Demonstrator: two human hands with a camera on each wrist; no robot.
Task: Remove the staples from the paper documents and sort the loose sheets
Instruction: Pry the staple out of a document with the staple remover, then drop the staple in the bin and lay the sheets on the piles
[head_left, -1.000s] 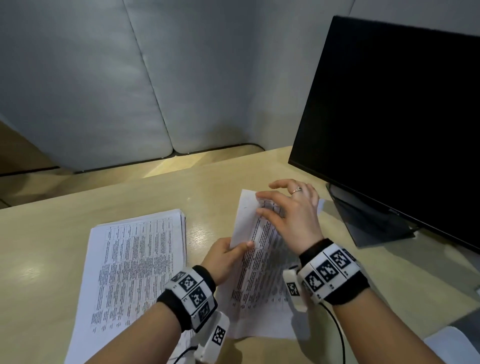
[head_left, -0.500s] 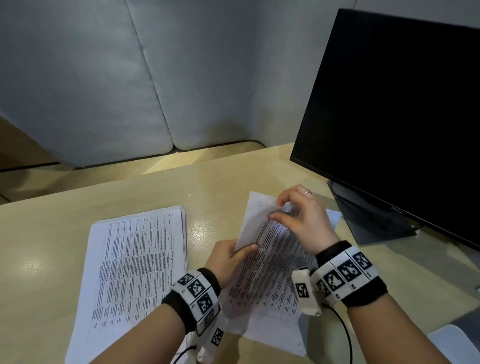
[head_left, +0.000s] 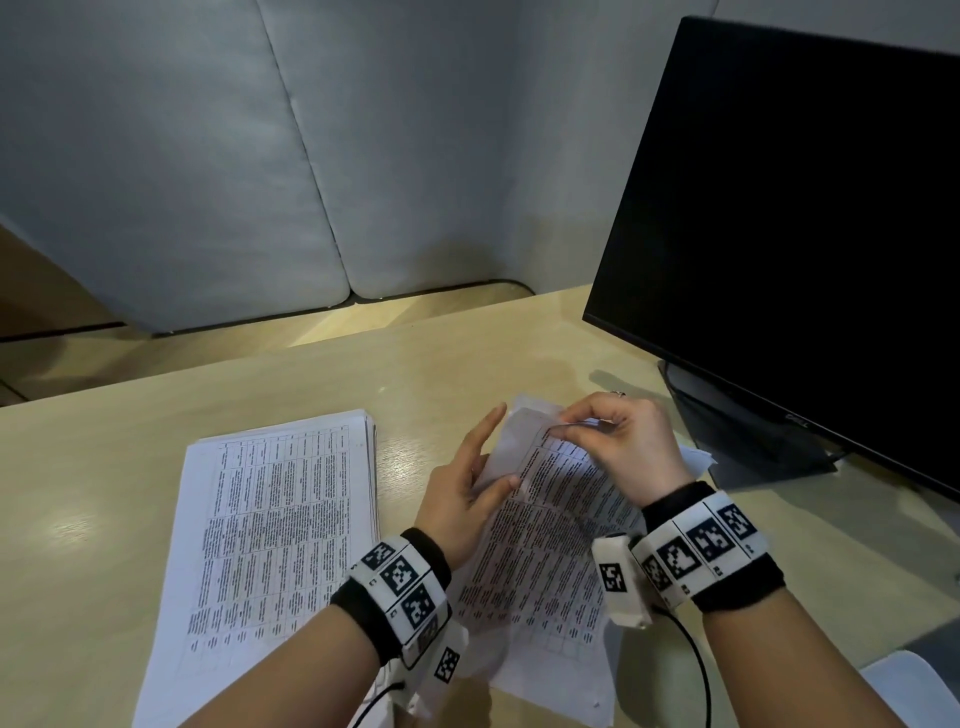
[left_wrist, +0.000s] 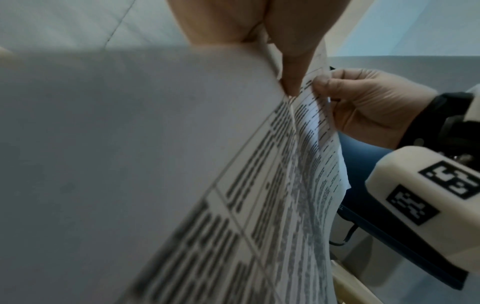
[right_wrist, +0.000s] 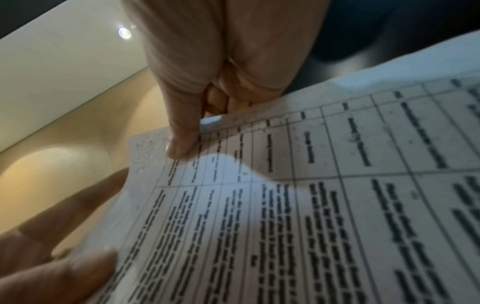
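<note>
A printed document (head_left: 550, 540) of several sheets with tables lies in front of me, its top sheet (head_left: 506, 447) folded up and back at the far corner. My left hand (head_left: 470, 483) pinches that raised sheet between thumb and fingers; the index finger points away. My right hand (head_left: 602, 436) pinches the far corner of the sheet below (right_wrist: 259, 185) with thumb and curled fingers (right_wrist: 182, 144). In the left wrist view the blank back of the raised sheet (left_wrist: 130, 144) fills the left. I cannot make out a staple.
A thick stack of printed sheets (head_left: 270, 519) lies on the wooden desk (head_left: 104, 493) to the left. A black monitor (head_left: 805, 234) on its stand (head_left: 753, 441) rises close on the right. Grey padded panels (head_left: 208, 156) close off the back. Something white (head_left: 904, 686) shows at bottom right.
The right hand went from lying flat on the document to pinching its far corner. The top sheet has been peeled up, and the left hand moved up to hold it.
</note>
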